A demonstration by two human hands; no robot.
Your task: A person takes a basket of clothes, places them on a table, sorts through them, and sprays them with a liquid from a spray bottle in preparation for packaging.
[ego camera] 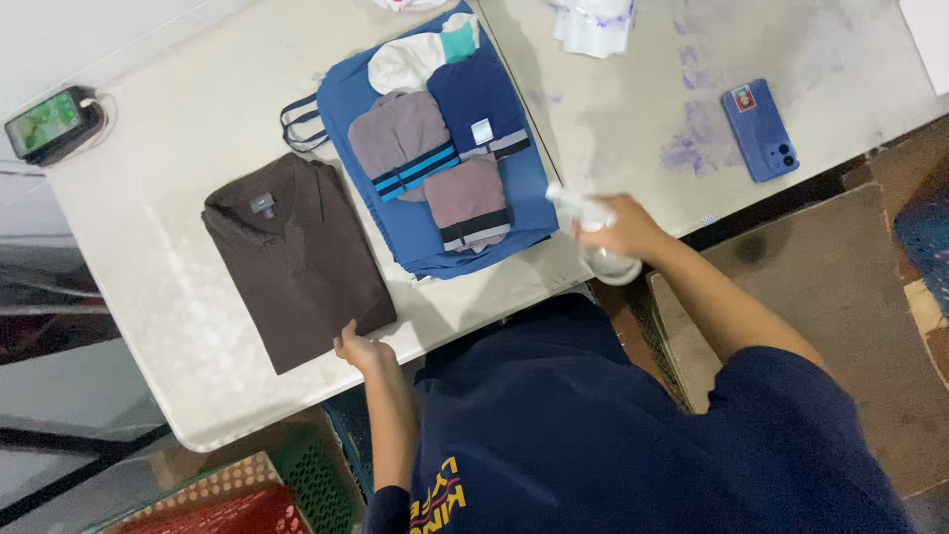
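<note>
Resting at the near edge of the desk (pixel 148 297), the left hand (pixel 362 351) touched the near right corner of the folded brown shirt (pixel 297 259), fingers loosely curled on the cloth rather than clamped. That shirt lay up and to the left of that hand, its long axis running from the far-left collar to the near-right hem. The right hand (pixel 625 229) was well apart on the right, closed around a clear spray bottle (pixel 593 222), so the left was the nearer.
</note>
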